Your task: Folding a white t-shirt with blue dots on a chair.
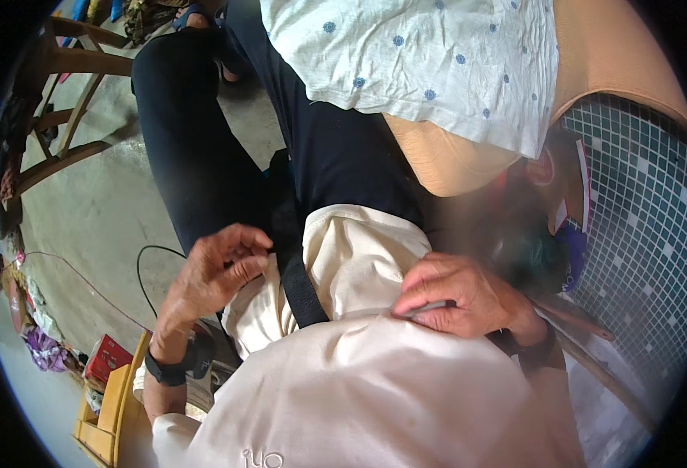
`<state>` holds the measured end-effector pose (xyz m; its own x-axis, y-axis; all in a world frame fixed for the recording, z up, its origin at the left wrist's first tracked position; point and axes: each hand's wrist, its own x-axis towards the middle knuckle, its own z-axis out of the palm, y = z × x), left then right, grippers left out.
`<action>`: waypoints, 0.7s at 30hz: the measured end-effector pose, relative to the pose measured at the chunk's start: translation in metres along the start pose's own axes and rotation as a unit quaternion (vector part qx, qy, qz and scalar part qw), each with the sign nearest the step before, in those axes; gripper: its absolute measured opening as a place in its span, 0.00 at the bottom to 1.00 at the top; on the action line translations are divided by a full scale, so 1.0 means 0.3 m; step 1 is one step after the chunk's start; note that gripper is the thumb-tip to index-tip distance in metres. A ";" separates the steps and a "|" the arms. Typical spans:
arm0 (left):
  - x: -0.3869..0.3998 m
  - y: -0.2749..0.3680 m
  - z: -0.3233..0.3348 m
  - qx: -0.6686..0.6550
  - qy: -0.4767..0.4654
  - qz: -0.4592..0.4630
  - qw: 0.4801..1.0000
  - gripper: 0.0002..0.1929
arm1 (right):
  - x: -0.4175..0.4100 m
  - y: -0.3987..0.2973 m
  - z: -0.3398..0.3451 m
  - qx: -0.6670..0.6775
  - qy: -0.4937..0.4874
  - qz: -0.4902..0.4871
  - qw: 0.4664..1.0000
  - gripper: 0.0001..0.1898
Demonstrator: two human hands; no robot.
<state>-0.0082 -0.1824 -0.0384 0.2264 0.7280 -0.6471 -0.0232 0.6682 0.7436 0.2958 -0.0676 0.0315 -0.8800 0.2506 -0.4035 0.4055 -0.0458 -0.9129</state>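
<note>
My left hand [211,278] is raised over my left thigh beside a black strap [303,292], its fingers curled with a gap between thumb and fingertips and nothing seen in them. My right hand [448,295] rests at the front of my cream shirt [367,386], thumb and fingers pinched on a small, thin greyish object [428,308], mostly hidden by the fingers. Cream cloth [361,257] lies bunched over my lap, over dark trousers [343,152]. Both wrists carry dark bands.
A white cloth with blue motifs [437,58] hangs over a tan padded surface [606,47] ahead. A mosaic-tiled surface [642,222] and a wooden stick [606,380] are at right. At left stand a wooden chair frame [80,61], a thin cord [86,281] and a yellow wooden stool [112,403].
</note>
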 end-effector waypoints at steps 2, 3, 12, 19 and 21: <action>-0.038 -0.001 0.022 0.071 0.014 0.057 0.996 0.16 | -0.003 -0.024 0.001 0.004 -0.045 -0.012 0.999 0.12; -0.045 0.016 0.033 0.072 0.015 0.060 0.995 0.16 | -0.010 -0.027 0.003 0.001 -0.045 -0.012 0.999 0.12; -0.058 0.047 0.059 0.120 0.162 -0.020 0.979 0.13 | -0.065 -0.038 -0.013 0.013 -0.130 0.005 0.991 0.12; -0.109 0.071 0.078 0.262 0.218 0.185 0.922 0.08 | -0.085 -0.098 -0.015 0.122 -0.074 0.042 0.989 0.18; -0.147 0.144 0.059 0.152 0.011 0.144 0.978 0.11 | -0.092 -0.088 -0.005 0.100 -0.077 0.049 0.991 0.16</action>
<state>-0.0019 -0.1886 0.0252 0.2328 0.8842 -0.4050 0.2082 0.3615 0.9088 0.3096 -0.0719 0.0668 -0.8721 0.0859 -0.4817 0.4475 -0.2578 -0.8563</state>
